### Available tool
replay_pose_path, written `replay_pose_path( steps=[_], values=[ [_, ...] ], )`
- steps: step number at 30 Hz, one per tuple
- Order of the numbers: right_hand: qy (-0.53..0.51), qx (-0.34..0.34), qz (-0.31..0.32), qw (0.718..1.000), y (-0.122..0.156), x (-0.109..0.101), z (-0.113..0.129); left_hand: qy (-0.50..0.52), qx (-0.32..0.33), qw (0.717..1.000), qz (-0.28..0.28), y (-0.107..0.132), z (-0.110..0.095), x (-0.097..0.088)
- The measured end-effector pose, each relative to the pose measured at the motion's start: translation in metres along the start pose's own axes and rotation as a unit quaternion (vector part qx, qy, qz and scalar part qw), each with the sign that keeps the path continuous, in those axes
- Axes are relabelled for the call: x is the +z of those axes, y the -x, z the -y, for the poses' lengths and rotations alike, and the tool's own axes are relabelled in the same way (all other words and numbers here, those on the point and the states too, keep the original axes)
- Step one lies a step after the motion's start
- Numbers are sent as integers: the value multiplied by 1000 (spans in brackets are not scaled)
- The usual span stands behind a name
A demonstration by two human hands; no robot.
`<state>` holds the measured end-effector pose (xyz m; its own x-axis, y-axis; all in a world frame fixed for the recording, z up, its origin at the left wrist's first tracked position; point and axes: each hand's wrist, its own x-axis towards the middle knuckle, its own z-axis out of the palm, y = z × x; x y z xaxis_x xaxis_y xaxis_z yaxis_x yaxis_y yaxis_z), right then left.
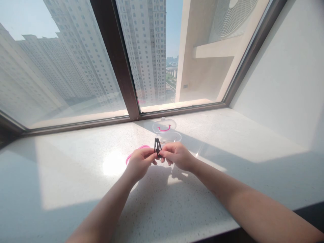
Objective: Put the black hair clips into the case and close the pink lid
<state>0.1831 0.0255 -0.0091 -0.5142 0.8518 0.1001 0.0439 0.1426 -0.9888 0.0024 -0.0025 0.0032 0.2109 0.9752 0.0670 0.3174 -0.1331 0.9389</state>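
Note:
Black snap hair clips [157, 147] stand upright between my two hands, held above the pale speckled sill [162, 212]; their exact number is hard to make out. My left hand [141, 160] pinches them from the left with thumb and fingers. From the right, my right hand [178, 155] grips the same clips near their lower end. Just beyond the hands sits a clear plastic case [168, 136], its lid with a pink handle [164, 128] tipped back. Part of its contents is hidden by my hands. Behind my left hand a pink ring-shaped rim [129, 158] shows in part.
A window with a dark brown frame [134, 116] rises behind the case. On the right a white wall [278, 84] bounds the sill. The sill's front edge [217, 234] runs along the bottom right. Strong sunlight and shadows cross the surface.

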Motion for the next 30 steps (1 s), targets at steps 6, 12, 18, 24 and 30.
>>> replay_pose_path(
  steps=[6, 12, 18, 24, 30],
  values=[
    [15, -7, 1, 1000, 0, -1, -2, -18, 16, 999, 35, 1, -1, -1],
    [21, -16, -1, 1000, 0, -1, -1, -10, 22, 999, 28, 2, 0, -1],
    [26, 2, -9, 1000, 0, -1, 0, 0, 36, 999, 33, 2, 2, -1],
    [4, 36, -20, 999, -1, 0, 2, 57, 36, 996, 57, 3, 3, 1],
    [5, 64, -10, 998, -2, 0, 3, 70, 31, 996, 50, 3, 6, 3]
  ],
)
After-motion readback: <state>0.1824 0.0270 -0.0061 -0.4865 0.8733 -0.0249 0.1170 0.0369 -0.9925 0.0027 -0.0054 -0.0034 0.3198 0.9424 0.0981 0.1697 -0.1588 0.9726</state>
